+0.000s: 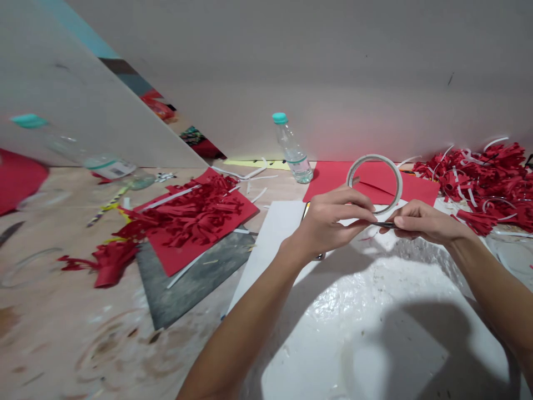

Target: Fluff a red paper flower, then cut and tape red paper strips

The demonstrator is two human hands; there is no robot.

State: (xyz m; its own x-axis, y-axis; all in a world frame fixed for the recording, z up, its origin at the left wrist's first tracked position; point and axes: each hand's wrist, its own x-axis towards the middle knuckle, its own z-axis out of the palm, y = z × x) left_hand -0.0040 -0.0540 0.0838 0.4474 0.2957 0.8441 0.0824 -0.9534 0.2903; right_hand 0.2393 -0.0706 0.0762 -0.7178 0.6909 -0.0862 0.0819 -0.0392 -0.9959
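Note:
My left hand (331,222) is closed, its fingertips at the lower edge of a roll of white tape (398,183) that stands upright, partly behind the knuckles. A slim dark tool (385,225) bridges the small gap between both hands. My right hand (420,222) pinches its right end between thumb and fingers. The tool's left end meets my left fingertips; its exact kind is hidden by the fingers. Below both hands is a glossy white surface (353,322). Behind the tape lies red paper (328,180).
A clear bottle (291,150) with a teal cap stands against the grey wall (291,66). Fringed red paper (195,208) lies on a red sheet over a dark board (187,294) to the left. More red fringes (491,183) with white strips are heaped at right.

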